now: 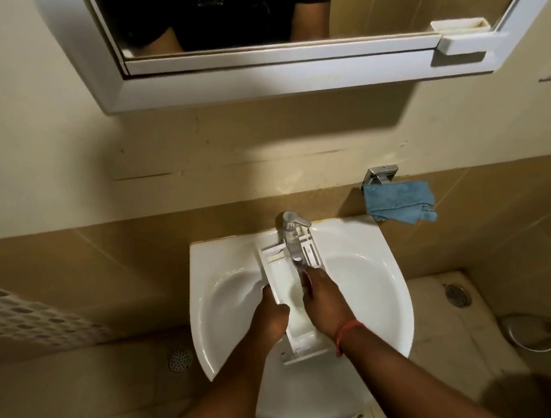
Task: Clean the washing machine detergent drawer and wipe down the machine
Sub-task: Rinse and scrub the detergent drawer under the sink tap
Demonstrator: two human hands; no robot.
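Presently, detergent drawer [284, 294] held over sink [364, 267] under tap [294, 237], gripped at its side by left hand [269, 311], right hand [324, 300] fingers extended inside it, blue cloth [398, 200] hung alongside.

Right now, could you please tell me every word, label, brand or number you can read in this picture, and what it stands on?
Nothing here is readable.
Black shirt reflected in the white-framed mirror: pale print, too blurred to read.
White plastic detergent drawer held over the white basin: no legible marking.
Chrome tap, blue cloth: no text seen.
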